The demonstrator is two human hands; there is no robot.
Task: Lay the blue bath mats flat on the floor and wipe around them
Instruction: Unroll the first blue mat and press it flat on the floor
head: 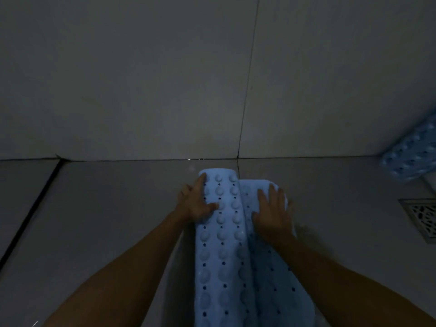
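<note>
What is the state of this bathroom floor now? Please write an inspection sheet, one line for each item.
Surface: grey tiled floor, dim light.
Job's things: blue rubber bath mat with bumps and holes, folded lengthwise, not yet flat; second blue mat at the right edge, against the wall.
Clutter: nothing seen.
Grippers: left hand grips the mat's left edge; right hand presses flat on it.
Cables: nothing seen.
Surroundings: grey tiled wall; metal floor drain.

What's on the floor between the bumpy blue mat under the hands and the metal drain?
Nothing. In the head view, only bare grey floor tile lies between the bumpy blue rubber bath mat and the square metal floor drain.
</note>
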